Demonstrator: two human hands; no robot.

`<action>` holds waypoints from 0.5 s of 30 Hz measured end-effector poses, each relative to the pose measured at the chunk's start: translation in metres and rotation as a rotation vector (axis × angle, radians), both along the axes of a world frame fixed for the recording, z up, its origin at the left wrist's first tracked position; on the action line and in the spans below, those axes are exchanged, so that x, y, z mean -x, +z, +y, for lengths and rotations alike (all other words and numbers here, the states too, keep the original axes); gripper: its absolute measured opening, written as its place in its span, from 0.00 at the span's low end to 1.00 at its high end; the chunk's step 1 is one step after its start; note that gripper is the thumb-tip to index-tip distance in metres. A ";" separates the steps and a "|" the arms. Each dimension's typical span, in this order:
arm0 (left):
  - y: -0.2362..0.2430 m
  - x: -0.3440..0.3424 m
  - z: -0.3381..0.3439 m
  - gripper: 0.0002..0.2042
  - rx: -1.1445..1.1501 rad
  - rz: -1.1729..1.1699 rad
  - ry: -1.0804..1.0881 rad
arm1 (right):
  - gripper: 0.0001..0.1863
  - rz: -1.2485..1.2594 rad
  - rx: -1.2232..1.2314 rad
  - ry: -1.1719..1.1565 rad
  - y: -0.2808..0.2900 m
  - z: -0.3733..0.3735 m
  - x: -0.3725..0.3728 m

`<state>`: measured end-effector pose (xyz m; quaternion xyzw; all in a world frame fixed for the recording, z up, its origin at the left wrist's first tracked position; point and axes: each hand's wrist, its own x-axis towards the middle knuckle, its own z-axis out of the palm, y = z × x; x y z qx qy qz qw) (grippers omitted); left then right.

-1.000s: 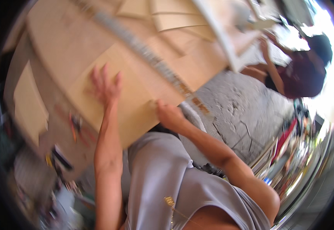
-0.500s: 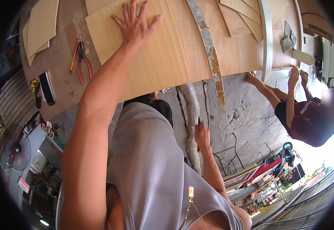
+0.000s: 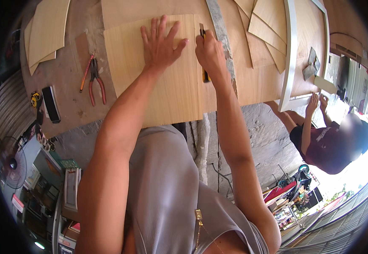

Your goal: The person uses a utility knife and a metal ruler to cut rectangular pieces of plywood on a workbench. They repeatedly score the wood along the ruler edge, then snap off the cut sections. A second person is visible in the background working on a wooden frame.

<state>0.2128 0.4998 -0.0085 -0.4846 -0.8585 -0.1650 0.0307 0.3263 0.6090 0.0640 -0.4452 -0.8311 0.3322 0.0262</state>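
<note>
A thin light wood sheet (image 3: 158, 99) lies on the workbench, overhanging its near edge. My left hand (image 3: 163, 48) presses flat on the sheet with fingers spread. Just beyond the sheet's right edge, my right hand (image 3: 211, 53) is closed around a yellow and black utility knife (image 3: 205, 76). Its blade points away from me, close to the far right corner of the sheet. My fingers hide the middle of the knife. Whether the blade touches wood, I cannot tell.
Pliers (image 3: 96, 82) and a pencil (image 3: 86, 74) lie left of the sheet, with a phone (image 3: 50, 103) and tape measure (image 3: 35, 99) farther left. A weathered strip (image 3: 215, 12) runs right of my hand. Beyond are thin panels (image 3: 268, 25), a white frame (image 3: 291, 51) and another person (image 3: 332, 144).
My right hand has come up from below the bench edge to the sheet's right side with the utility knife. My left hand stays on the sheet, now nearer its right edge.
</note>
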 end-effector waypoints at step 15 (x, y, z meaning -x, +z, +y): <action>0.012 0.002 0.000 0.31 0.178 -0.170 0.041 | 0.18 -0.241 0.130 0.049 0.004 0.029 0.051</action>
